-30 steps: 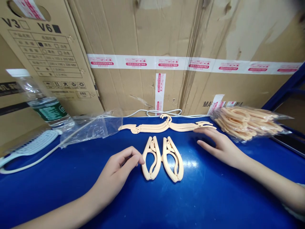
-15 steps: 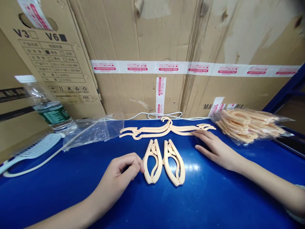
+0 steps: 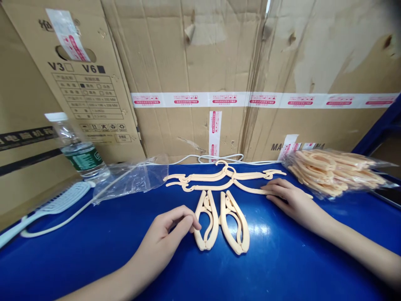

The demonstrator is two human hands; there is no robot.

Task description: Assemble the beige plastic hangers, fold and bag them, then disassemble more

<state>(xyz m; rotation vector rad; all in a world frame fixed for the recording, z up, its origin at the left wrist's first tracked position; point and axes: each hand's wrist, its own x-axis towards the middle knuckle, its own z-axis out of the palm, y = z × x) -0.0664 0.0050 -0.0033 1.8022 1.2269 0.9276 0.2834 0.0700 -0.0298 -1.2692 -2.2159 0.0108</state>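
Note:
My right hand pinches the right arm of a cream folding hanger that lies unfolded on the blue table. Just behind it is another unfolded hanger, partly overlapped by the first. In front of these lie two folded hangers, a left one and a right one, side by side with their narrow ends pointing away from me. My left hand is loosely curled, thumb apart from the fingers, and holds nothing. Its fingertips are at the left folded hanger's outer edge; whether they touch it I cannot tell.
A plastic bag of several folded hangers lies at the right. To the left are a water bottle, a pale blue hairbrush, a clear empty bag and a white cable. Cardboard boxes stand behind the blue table.
The front unfolded hanger has come towards me and right, apart from the one behind, with my right hand now gripping its arm. My left hand's fingers have loosened slightly. The view has shifted.

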